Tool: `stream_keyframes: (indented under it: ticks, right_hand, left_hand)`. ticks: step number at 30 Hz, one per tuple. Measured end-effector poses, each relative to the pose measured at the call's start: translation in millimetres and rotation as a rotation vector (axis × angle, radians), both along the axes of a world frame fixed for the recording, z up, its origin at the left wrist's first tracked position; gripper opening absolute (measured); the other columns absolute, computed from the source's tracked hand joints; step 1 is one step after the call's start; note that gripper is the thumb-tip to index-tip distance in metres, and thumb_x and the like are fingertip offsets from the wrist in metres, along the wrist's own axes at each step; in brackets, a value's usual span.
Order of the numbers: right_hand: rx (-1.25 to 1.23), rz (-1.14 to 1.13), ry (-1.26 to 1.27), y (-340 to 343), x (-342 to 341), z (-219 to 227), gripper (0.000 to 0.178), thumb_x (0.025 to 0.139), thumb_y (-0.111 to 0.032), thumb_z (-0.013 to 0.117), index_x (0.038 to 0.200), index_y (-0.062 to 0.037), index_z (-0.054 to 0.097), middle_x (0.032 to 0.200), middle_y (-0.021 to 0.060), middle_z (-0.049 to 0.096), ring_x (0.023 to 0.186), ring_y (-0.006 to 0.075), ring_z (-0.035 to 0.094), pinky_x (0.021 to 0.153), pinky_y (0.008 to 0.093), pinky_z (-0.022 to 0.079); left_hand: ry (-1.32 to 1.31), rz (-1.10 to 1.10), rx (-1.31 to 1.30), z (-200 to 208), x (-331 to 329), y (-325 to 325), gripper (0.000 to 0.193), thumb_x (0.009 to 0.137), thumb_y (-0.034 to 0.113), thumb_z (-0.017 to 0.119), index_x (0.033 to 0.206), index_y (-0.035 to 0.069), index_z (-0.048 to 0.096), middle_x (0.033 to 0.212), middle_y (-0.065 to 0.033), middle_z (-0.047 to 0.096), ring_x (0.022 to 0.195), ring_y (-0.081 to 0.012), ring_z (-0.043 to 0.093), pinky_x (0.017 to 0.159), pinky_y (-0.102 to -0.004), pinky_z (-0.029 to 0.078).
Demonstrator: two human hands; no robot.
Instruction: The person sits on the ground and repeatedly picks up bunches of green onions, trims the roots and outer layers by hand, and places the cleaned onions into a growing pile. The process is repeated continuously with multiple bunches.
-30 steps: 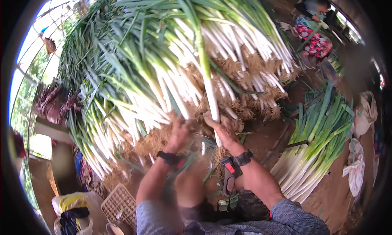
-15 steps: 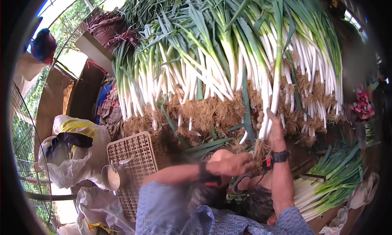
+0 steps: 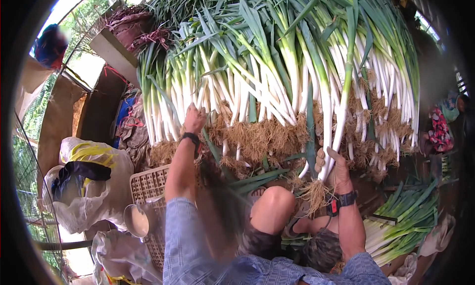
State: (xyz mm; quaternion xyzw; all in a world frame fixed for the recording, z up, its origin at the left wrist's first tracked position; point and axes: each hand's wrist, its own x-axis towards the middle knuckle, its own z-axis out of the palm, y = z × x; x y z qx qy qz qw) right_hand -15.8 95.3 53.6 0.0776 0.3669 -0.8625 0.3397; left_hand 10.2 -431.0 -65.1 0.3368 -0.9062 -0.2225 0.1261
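A thick row of leeks (image 3: 292,72) lies before me, green leaves away, white stalks and brown roots toward me. My right hand (image 3: 335,168) is closed round the lower white ends of two leeks (image 3: 340,126), their roots hanging below it. Over at the left part of the row, my left hand (image 3: 194,119) reaches in with its fingers closed at a white leek stalk (image 3: 201,94). Part of that grip is hidden by the back of the hand.
A tan plastic crate (image 3: 148,183) and a round cup-like vessel (image 3: 137,220) stand at my left, beside stuffed white plastic bags (image 3: 116,186). Another heap of leeks (image 3: 401,225) lies at lower right. My bent knee (image 3: 272,206) is below the row.
My left hand has gone from the roots of the held leeks, up and left to the row. My right hand still holds its leeks.
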Motion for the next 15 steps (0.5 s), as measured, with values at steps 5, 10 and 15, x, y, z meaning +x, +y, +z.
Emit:
stream_keyframes:
  ticks: [5,10,15]
  right_hand:
    - [0.087,-0.069,-0.041,-6,-1,-5,0.038,0.098,-0.022,0.064,0.128,-0.0027,0.051,0.082,0.0079,0.059,0.065,0.019,0.061,0.059,0.0369,0.054]
    - [0.124,-0.056,-0.066,-27,4,0,0.038,0.093,-0.021,0.068,0.125,-0.0068,0.054,0.084,0.0034,0.061,0.065,0.0147,0.058,0.061,0.0308,0.052]
    - [0.159,-0.047,-0.047,-33,7,-1,0.034,0.093,-0.021,0.066,0.123,-0.0059,0.055,0.085,0.0034,0.062,0.069,0.0151,0.059,0.063,0.0312,0.052]
  left_hand:
    - [-0.3,-0.079,0.112,13,-43,62,0.045,0.098,0.037,0.061,0.118,-0.003,0.055,0.105,-0.0182,0.068,0.097,-0.0272,0.066,0.085,-0.0436,0.057]
    - [-0.098,-0.474,0.497,8,-49,129,0.035,0.102,0.032,0.059,0.113,-0.001,0.058,0.095,-0.0175,0.071,0.081,-0.0247,0.068,0.067,-0.0393,0.059]
    - [0.116,-0.028,0.221,-16,-41,59,0.029,0.103,0.031,0.058,0.099,0.009,0.076,0.069,-0.0049,0.071,0.053,-0.0134,0.061,0.053,-0.0332,0.052]
